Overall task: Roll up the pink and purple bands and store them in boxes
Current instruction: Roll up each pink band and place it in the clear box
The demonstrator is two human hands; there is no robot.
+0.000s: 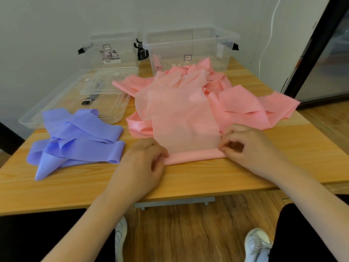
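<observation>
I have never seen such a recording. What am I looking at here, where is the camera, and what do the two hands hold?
There is no machine here: a person wears one camera on the head, looking down. The left hand and the right hand pinch the two ends of a pink band, rolling it up on a wooden table. A purple band lies loose at the left. Behind stand two clear boxes, with their lids lying flat.

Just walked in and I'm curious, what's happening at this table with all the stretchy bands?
A person is rolling a pink band at the near table edge. The left hand and right hand pinch the ends of the started roll. One finished pink roll already sits in the right clear box. The purple bands lie untouched on the left.
</observation>
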